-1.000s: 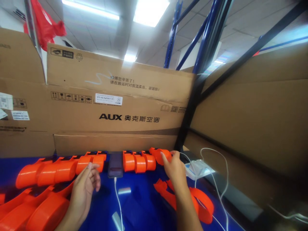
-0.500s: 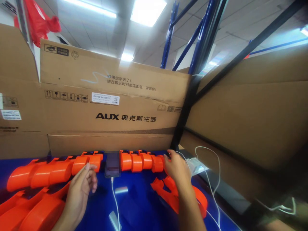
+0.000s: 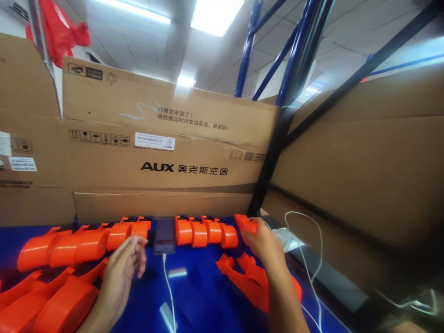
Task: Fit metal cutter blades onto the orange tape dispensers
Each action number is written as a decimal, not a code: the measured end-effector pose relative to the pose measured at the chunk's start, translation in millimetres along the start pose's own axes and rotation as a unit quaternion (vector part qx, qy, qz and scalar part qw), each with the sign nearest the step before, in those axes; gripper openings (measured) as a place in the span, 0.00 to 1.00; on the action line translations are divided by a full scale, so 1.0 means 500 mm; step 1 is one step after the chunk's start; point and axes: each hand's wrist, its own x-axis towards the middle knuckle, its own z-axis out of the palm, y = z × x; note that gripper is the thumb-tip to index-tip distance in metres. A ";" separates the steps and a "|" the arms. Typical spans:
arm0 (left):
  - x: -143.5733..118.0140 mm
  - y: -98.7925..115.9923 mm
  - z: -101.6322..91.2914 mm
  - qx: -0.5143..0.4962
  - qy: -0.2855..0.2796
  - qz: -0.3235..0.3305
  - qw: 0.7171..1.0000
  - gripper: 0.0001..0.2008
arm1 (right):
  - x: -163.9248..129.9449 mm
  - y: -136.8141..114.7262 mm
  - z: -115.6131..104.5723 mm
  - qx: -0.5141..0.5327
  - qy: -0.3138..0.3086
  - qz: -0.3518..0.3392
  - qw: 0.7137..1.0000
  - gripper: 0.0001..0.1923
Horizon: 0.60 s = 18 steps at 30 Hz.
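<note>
The right hand (image 3: 263, 243) is gripping an orange moulded plastic piece (image 3: 245, 223) at lower centre-right, just right of the orange row (image 3: 204, 232), whose long axis is running left-right. The left hand (image 3: 122, 268) is hovering loosely curled, holding nothing, lower left.

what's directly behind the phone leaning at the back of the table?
Behind the phone stands a cardboard box; orange parts flank it. The box face behind the phone is hidden.

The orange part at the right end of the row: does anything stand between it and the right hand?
Nothing visible does. The right hand already touches the orange part, fingers on it.
</note>
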 end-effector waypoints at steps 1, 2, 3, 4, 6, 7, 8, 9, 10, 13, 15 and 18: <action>-0.001 -0.001 0.001 0.003 -0.004 0.004 1.000 0.18 | -0.005 -0.007 -0.008 0.000 0.015 -0.008 1.000 0.25; -0.003 -0.001 0.002 0.007 -0.008 0.009 1.000 0.18 | -0.011 -0.017 -0.017 0.002 0.028 -0.019 0.999 0.26; -0.005 0.000 0.003 0.013 -0.013 0.013 1.000 0.17 | -0.019 -0.028 -0.026 0.009 0.046 -0.035 0.998 0.26; -0.007 0.000 0.005 0.021 -0.019 0.013 1.000 0.17 | -0.029 -0.042 -0.033 0.043 0.082 -0.070 0.993 0.25; -0.010 0.003 0.011 0.044 -0.039 0.007 0.998 0.17 | -0.053 -0.076 -0.040 0.136 0.096 -0.139 0.976 0.24; -0.011 0.004 0.015 0.059 -0.053 0.000 0.997 0.17 | -0.066 -0.096 -0.037 0.184 0.074 -0.169 0.966 0.24; -0.012 0.004 0.019 0.071 -0.067 -0.006 0.995 0.18 | -0.081 -0.117 -0.031 0.234 0.044 -0.200 0.950 0.24; -0.011 0.004 0.023 0.079 -0.079 -0.011 0.994 0.20 | -0.097 -0.137 -0.021 0.278 0.006 -0.233 0.932 0.24; -0.009 0.002 0.027 0.082 -0.085 -0.017 0.993 0.22 | -0.114 -0.157 -0.009 0.309 -0.039 -0.264 0.913 0.23; 0.001 -0.006 0.035 0.051 -0.061 -0.046 0.996 0.27 | -0.164 -0.205 0.038 0.349 -0.152 -0.322 0.867 0.20; 0.010 -0.011 0.036 0.015 -0.040 -0.073 0.996 0.27 | -0.194 -0.224 0.067 0.368 -0.195 -0.328 0.848 0.21; 0.021 -0.013 0.033 -0.014 -0.022 -0.111 0.993 0.25 | -0.224 -0.234 0.096 0.405 -0.238 -0.327 0.820 0.25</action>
